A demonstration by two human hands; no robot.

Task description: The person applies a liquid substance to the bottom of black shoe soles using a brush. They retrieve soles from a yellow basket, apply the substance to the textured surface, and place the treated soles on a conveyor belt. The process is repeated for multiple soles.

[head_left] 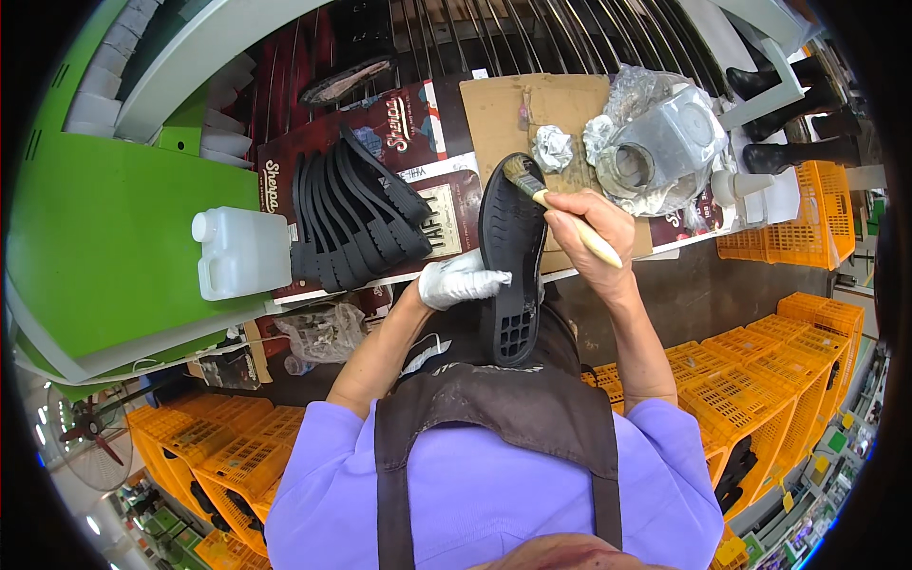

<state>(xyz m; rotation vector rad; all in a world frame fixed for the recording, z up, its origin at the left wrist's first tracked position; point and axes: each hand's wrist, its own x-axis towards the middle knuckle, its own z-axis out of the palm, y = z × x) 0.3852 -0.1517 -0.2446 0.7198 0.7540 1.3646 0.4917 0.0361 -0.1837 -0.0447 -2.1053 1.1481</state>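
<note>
Gloved in white, my left hand [464, 281] is closed around the middle of a black shoe sole [513, 228], which stands lengthwise before me with its toe pointing away. The heel end has a grid of hollow cells. My bare right hand [597, 239] grips the pale handle of a paintbrush [581, 228]. The brush's bristles touch the inner face of the sole near the toe. To the left, a row of black soles [347, 223] leans together on printed cardboard.
A white plastic jug [242, 253] stands left of the soles. Beyond my right hand are a cut-open clear plastic container [655, 152], crumpled white wads [552, 149] and a squeeze bottle [741, 186]. A metal rod rack [532, 38] lies behind; orange crates [750, 380] are stacked at both sides.
</note>
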